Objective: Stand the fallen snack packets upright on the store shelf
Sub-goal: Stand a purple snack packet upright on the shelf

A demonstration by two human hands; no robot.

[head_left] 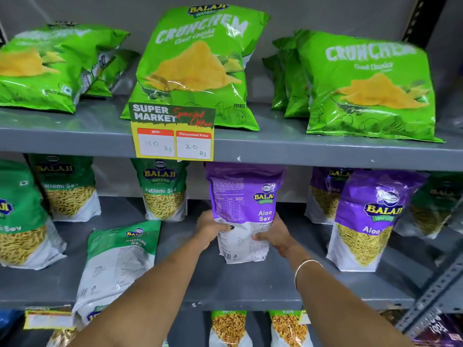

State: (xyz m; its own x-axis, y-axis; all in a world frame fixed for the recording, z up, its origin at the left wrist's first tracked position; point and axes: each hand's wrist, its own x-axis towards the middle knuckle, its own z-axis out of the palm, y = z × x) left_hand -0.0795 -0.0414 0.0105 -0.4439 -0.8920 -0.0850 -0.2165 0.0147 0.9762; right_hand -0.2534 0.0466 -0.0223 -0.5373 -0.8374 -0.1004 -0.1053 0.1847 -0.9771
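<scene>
A purple Aloo Sev packet (244, 196) stands upright on the middle grey shelf (250, 284), its back and side turned toward me. My left hand (209, 227) grips its lower left edge and my right hand (274, 232) grips its lower right edge. A green Ratlami Sev packet (117, 261) lies flat on its front at the left of the same shelf, its back label up, with its end over the front lip. Other green packets (164, 189) and purple packets (368, 221) stand upright around them.
The upper shelf (300, 146) holds green Crunchem chip bags (198, 63), some leaning, and a yellow price tag (172, 135) hangs from its edge just above the held packet. A perforated metal upright (433, 291) runs along the right. More packets (229, 326) stand on the shelf below.
</scene>
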